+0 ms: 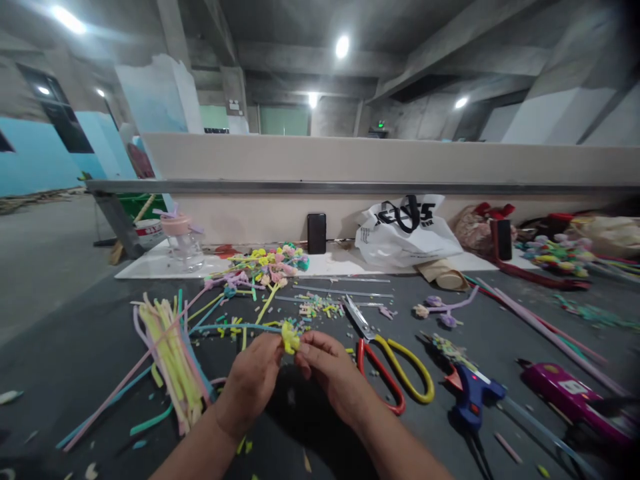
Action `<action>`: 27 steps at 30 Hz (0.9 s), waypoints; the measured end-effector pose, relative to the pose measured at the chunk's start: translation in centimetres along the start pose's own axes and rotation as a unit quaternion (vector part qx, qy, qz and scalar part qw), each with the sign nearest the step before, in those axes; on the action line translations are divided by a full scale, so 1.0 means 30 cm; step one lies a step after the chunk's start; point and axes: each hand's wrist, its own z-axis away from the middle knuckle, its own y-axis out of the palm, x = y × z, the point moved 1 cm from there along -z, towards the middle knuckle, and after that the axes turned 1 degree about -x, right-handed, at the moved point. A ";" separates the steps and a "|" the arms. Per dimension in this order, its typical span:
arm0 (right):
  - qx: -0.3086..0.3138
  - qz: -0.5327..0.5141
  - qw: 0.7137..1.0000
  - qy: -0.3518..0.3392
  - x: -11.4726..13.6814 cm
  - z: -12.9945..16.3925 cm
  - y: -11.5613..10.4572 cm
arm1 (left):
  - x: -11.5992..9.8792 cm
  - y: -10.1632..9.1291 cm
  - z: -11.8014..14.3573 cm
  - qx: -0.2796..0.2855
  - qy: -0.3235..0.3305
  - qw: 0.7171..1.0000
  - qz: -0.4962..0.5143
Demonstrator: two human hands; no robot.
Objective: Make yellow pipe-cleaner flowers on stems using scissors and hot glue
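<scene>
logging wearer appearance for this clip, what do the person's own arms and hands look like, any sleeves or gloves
Both forearms are bare as far as the frame shows, with no sleeves in view. The left hand and right hand wear no gloves, and no rings, watch or wristband can be seen.

My left hand [253, 380] and right hand [327, 370] pinch a fuzzy yellow pipe-cleaner piece [290, 337], matt and fibrous. Table top [75, 347]: dark, matt, slightly rough. At 3 o'clock, scissors [387, 360]: shiny metal blades, glossy red and yellow plastic handles. Further at 3, blue glue gun [473, 393], smooth plastic. At 9 o'clock, chenille stem bundle [170, 353], fuzzy. At 1 o'clock, white plastic bag [405, 237], glossy and crinkled.
</scene>
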 end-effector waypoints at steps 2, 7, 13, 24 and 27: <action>0.008 0.015 1.000 0.002 -0.002 -0.001 0.000 | 0.003 -0.002 -0.003 0.010 0.023 1.000 -0.004; 0.000 0.013 1.000 0.001 -0.013 -0.005 -0.002 | 0.000 -0.001 -0.004 0.016 0.030 0.999 -0.031; -0.035 0.012 0.999 -0.014 -0.016 -0.001 0.008 | -0.011 0.004 0.004 0.042 0.041 0.997 -0.048; -0.007 0.192 0.980 -0.051 0.071 0.002 -0.034 | -0.017 -0.054 -0.025 0.136 -0.014 0.986 0.095; -0.039 0.269 0.947 -0.172 0.096 0.009 -0.049 | -0.022 -0.096 -0.044 0.202 -0.047 0.962 0.176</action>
